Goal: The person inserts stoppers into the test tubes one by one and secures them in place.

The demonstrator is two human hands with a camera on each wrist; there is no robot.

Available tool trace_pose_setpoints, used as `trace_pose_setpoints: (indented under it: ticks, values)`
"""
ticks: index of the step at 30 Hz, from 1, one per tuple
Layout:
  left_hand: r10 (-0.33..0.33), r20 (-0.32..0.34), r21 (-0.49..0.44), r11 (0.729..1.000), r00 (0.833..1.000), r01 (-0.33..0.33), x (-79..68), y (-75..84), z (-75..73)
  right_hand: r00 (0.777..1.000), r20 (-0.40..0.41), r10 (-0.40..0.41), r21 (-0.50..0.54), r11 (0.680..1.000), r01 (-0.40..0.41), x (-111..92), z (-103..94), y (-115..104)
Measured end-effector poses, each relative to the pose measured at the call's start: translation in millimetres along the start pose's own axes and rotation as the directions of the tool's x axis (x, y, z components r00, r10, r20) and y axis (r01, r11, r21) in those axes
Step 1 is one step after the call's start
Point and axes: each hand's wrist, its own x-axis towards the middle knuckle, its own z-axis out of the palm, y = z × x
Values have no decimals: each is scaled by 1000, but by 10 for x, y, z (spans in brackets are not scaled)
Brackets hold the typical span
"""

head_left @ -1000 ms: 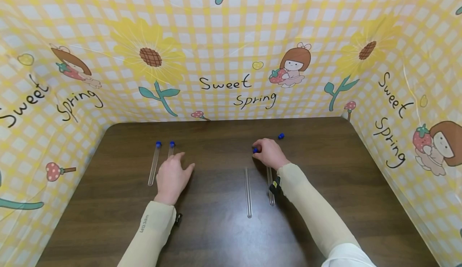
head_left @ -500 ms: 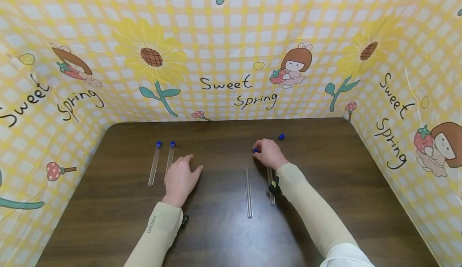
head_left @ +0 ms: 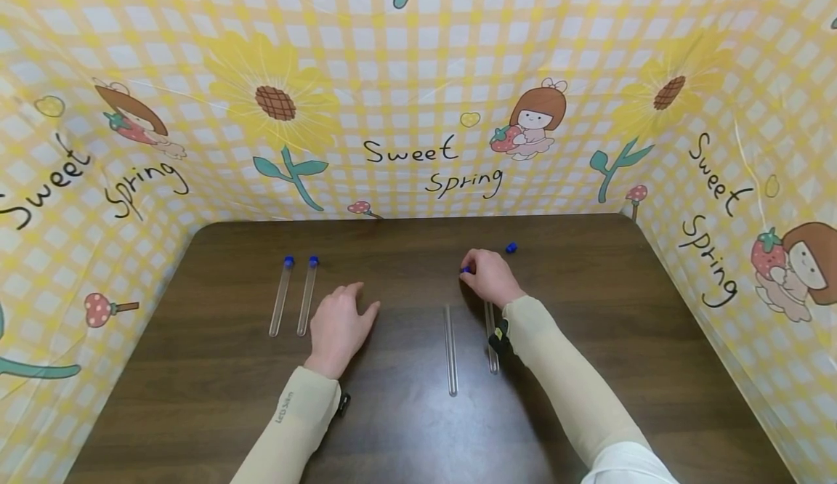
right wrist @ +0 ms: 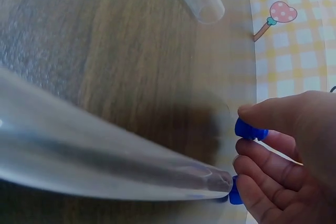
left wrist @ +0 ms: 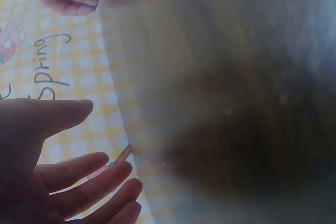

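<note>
In the head view my right hand (head_left: 489, 277) pinches a small blue cap (right wrist: 250, 129) between thumb and fingers, over the back right of the table. Below that hand and wrist lies a clear test tube (right wrist: 105, 150), its far end hidden by the hand in the head view. To its left lies another test tube (head_left: 451, 353) with no cap on it. A loose blue cap (head_left: 511, 248) rests on the table behind the right hand. My left hand (head_left: 340, 330) hovers over the table with loosely spread fingers, holding nothing, just right of a capped test tube (head_left: 307, 299).
Another tube with a blue cap (head_left: 281, 299) lies at the far left, parallel to its neighbour. The brown wooden table (head_left: 392, 426) is bounded at the back and sides by a yellow checked cloth (head_left: 405, 70) with printed flowers and lettering.
My left hand has moved right, away from the capped tubes, uncovering the second one. The right hand stays almost in place, still pinching the blue cap.
</note>
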Motion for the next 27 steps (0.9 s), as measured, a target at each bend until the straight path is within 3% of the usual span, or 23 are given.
trace_pose_setpoints:
  ticks: [19,27]
  values:
    - [78,-12,9,997,997,-78,-94,171,126,1000,-30,-4,87,996,7,-62,-74,11]
    - [142,-1,26,990,990,-142,-167,291,231,998,-67,12,133,991,-3,-48,-59,79]
